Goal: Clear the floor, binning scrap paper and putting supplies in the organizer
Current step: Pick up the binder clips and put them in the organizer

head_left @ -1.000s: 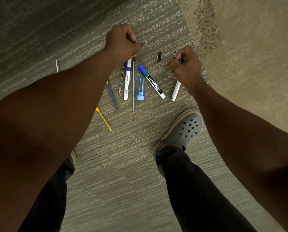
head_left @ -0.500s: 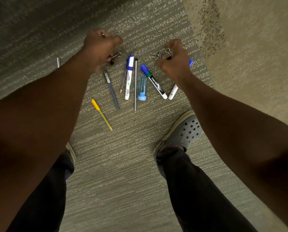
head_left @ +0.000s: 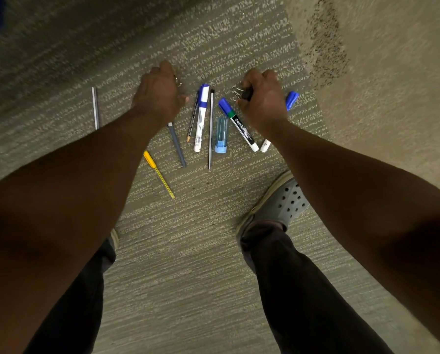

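1. Pens and markers lie in a loose row on the carpet point(head_left: 188, 264) in the upper middle of the frame: a yellow pen point(head_left: 158, 174), a grey pen point(head_left: 177, 145), a pencil point(head_left: 192, 118), a white and blue pen point(head_left: 201, 118), a thin grey stick point(head_left: 210, 129), a clear blue tube point(head_left: 221, 135) and a black marker point(head_left: 239, 125).
2. A second thin stick point(head_left: 95, 108) lies apart at the upper left.
3. The left hand point(head_left: 160, 94) is curled over the top of the grey pen, and a bit of metal ring shows at its knuckles; what it holds cannot be told.
4. The right hand point(head_left: 262, 98) grips binder clips point(head_left: 239, 92) and covers a white marker point(head_left: 291, 99) with a blue cap.
5. A grey clog point(head_left: 277, 203) stands just below the markers.
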Demonstrator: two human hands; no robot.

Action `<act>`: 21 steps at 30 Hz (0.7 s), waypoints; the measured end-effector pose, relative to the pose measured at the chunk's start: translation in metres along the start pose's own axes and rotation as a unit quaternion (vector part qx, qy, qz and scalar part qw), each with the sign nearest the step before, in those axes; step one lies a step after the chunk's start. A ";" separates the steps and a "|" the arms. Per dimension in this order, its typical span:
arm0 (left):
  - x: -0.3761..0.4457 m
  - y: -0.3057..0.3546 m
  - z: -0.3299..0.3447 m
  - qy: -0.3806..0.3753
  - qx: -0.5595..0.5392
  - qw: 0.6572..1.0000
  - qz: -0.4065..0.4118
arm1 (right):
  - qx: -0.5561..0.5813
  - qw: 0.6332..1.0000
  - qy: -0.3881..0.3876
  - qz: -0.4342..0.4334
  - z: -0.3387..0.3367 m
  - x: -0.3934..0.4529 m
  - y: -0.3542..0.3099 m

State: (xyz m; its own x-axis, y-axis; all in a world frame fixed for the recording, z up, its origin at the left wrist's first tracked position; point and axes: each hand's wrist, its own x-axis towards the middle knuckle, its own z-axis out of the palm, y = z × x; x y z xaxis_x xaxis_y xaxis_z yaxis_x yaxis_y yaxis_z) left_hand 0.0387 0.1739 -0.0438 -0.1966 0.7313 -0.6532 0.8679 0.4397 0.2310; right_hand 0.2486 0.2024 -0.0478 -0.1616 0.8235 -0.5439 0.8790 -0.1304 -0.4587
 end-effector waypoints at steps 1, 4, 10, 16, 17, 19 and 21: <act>-0.003 -0.001 0.001 0.013 -0.012 1.000 -0.019 | -0.013 1.000 -0.007 -0.001 -0.001 0.001 -0.001; -0.008 -0.005 0.003 0.024 -0.039 0.998 -0.046 | -0.033 0.999 -0.021 0.000 -0.001 0.001 -0.004; -0.011 -0.014 0.005 0.019 -0.009 1.000 -0.012 | 0.062 0.996 0.004 0.058 0.001 -0.001 -0.004; -0.002 -0.018 -0.011 -0.064 -0.404 0.900 -0.149 | 0.427 0.892 -0.026 0.148 -0.030 0.002 0.013; -0.004 -0.018 -0.014 -0.081 -0.465 0.865 -0.168 | 0.444 0.881 -0.037 0.158 -0.035 0.000 0.016; -0.008 -0.021 -0.018 -0.116 -0.549 0.808 -0.182 | 0.416 0.892 -0.065 0.162 -0.039 -0.006 0.020; -0.012 -0.024 -0.019 -0.147 -0.592 0.771 -0.182 | 0.333 0.926 -0.080 0.160 -0.035 -0.011 0.021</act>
State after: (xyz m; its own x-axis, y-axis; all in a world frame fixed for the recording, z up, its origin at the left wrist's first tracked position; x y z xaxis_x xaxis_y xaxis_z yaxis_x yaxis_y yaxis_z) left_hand 0.0119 0.1645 -0.0279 -0.0660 0.3744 -0.9249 -0.2791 0.8830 0.3774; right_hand 0.2848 0.2095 -0.0268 -0.0524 0.5990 -0.7990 0.4303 -0.7085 -0.5594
